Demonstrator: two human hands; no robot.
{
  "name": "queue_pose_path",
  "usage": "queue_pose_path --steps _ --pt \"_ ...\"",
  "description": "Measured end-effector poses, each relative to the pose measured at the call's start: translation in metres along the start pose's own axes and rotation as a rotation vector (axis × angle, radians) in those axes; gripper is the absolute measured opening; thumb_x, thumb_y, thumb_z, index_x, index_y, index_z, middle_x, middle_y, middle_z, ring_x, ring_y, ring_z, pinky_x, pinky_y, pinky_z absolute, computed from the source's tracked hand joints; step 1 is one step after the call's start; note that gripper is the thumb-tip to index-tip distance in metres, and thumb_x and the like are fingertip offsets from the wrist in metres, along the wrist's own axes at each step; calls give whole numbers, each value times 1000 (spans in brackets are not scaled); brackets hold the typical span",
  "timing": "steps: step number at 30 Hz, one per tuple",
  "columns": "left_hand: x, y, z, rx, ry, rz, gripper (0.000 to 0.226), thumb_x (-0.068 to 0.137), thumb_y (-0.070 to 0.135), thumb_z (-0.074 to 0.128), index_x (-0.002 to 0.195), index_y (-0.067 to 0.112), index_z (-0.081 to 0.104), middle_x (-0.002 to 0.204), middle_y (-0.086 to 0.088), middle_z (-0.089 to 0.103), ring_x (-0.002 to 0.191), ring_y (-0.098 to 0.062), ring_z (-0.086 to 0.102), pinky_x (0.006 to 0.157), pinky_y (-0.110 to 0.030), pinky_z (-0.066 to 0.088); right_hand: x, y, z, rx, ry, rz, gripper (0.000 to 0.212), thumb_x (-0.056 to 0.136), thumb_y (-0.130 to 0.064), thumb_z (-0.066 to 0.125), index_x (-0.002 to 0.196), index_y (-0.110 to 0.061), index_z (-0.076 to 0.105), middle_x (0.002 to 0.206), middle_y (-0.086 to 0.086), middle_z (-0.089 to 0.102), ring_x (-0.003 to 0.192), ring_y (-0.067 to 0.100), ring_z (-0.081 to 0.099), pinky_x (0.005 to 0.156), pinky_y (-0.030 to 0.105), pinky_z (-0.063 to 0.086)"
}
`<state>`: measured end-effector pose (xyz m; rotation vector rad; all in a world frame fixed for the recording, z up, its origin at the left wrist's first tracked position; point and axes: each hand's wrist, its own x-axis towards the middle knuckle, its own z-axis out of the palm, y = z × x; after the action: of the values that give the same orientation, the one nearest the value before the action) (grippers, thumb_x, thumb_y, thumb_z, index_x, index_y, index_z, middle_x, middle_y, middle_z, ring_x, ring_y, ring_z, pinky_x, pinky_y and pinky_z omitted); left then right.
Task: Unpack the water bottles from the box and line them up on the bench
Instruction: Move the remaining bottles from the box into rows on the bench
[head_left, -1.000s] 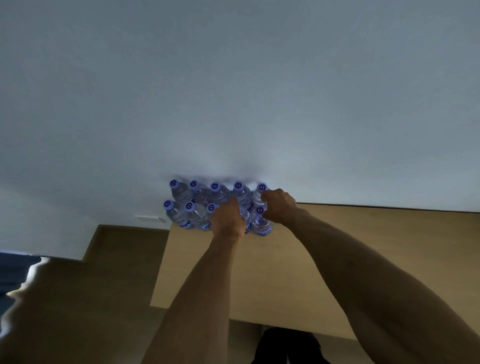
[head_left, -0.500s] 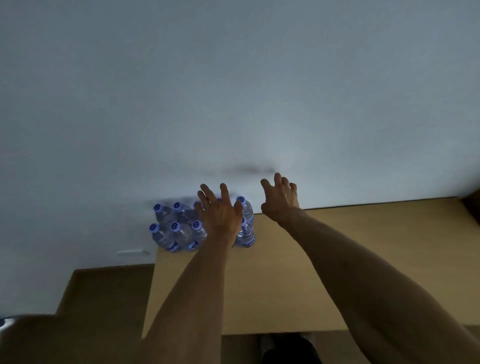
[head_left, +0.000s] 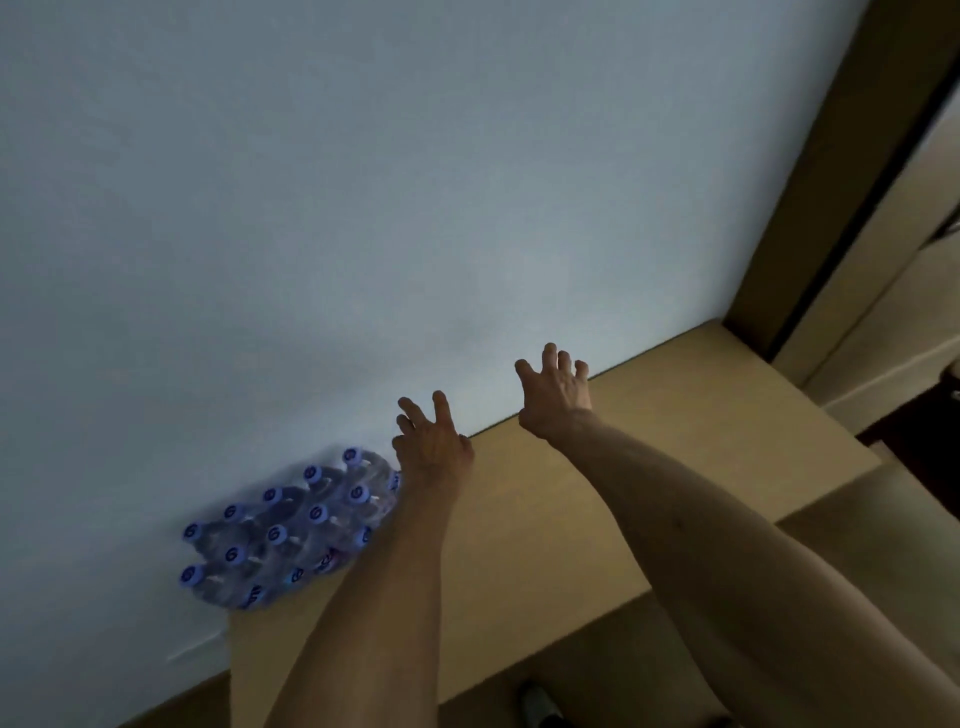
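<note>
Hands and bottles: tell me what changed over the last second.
Both hands let go. A second ago the left hand and right hand were curled on the clear plastic water bottles with blue caps; now both are lifted off, fingers spread, holding nothing, the right one well clear to the right. The bottles stay grouped upright at the left end of the tan wooden bench against the wall.

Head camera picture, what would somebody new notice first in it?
First, the cluster of water bottles with blue caps, standing packed together at the left end of the tan bench against the pale wall. Next, the two bare arms stretched forward: the left hand just right of the bottles and the right hand further right, both with spread fingers, holding nothing.
</note>
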<state>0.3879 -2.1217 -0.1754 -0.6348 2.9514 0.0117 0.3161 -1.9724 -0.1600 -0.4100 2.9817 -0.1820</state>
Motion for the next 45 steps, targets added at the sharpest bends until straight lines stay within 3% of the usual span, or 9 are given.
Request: queue_pose_path --steps 6,10,16,24,30,37,45 --pt "-37 165 -1 44 -55 228 69 92 30 51 151 19 16 155 -25 9 131 -36 35 100 -43 39 -40 163 -9 108 6 217 59 79 -20 60 135 -23 42 147 22 27 129 36 34 108 48 29" --pt "-73 287 -5 70 -39 372 69 91 29 49 152 19 17 156 -26 8 136 -36 30 113 -47 24 -79 291 -20 113 -11 397 62 83 -21 60 140 -23 38 153 24 17 134 39 27 109 51 26" --pt "-123 467 -16 32 -5 587 64 95 30 43 153 21 17 158 -24 4 140 -40 23 115 -49 20 -139 462 -44 115 52 584 61 83 -32 64 138 -23 39 154 23 18 137 41 25 111 54 23" --pt "-183 667 -8 10 -11 881 66 96 30 42 155 26 12 161 -23 -2 146 -40 13 118 -51 13 -231 655 -60 180 71 916 80 83 -47 65 148 -26 25 158 25 5 146 43 6 115 56 12" --pt "-217 787 12 26 -57 1071 69 91 15 50 154 23 22 159 -29 3 146 -42 16 119 -51 13 -264 756 -45 209 65 1061 70 87 -36 63 147 -24 28 157 27 9 144 44 13 113 57 18" --pt "-214 931 52 30 -113 1186 65 93 18 48 153 22 23 160 -28 4 147 -40 14 119 -51 16 -248 870 -25 283 22 1226 59 90 -23 58 143 -23 32 156 27 9 143 44 14 109 55 25" --pt "-209 1007 119 197 -267 1249 69 96 31 54 154 24 18 160 -26 1 148 -40 9 118 -51 17 -211 944 28 413 -89 1181 65 89 -29 64 145 -20 30 157 26 6 143 44 15 107 53 34"
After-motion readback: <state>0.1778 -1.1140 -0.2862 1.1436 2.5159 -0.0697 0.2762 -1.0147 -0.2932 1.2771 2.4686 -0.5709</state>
